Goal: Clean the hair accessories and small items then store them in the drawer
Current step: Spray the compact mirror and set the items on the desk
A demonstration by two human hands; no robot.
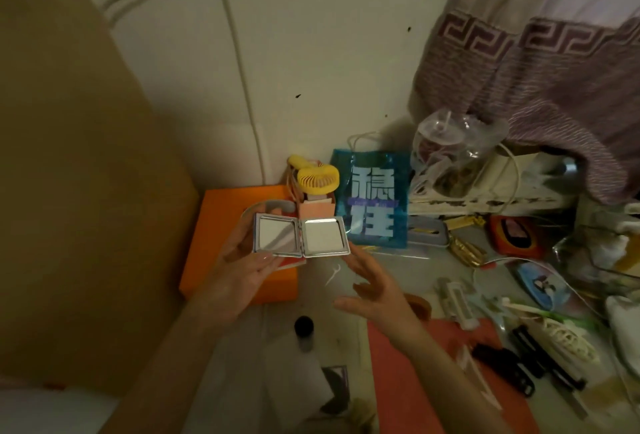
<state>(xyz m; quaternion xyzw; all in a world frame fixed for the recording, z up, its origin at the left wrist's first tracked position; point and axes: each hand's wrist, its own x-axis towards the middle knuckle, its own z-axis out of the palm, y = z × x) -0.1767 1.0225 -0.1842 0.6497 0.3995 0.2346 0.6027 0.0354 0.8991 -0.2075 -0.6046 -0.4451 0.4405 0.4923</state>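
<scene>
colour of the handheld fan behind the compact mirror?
Yellow; the handheld fan shows in the head view.

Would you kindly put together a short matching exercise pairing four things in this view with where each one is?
Things:
1. compact mirror
2. yellow fan
3. black hair clips
4. blue bag

Places:
A. standing against the wall, right of the yellow fan
B. lying at the lower right, beside the red mat
C. held open in the left hand
D. behind the orange box, near the wall

Pairs: 1-C, 2-D, 3-B, 4-A
</scene>
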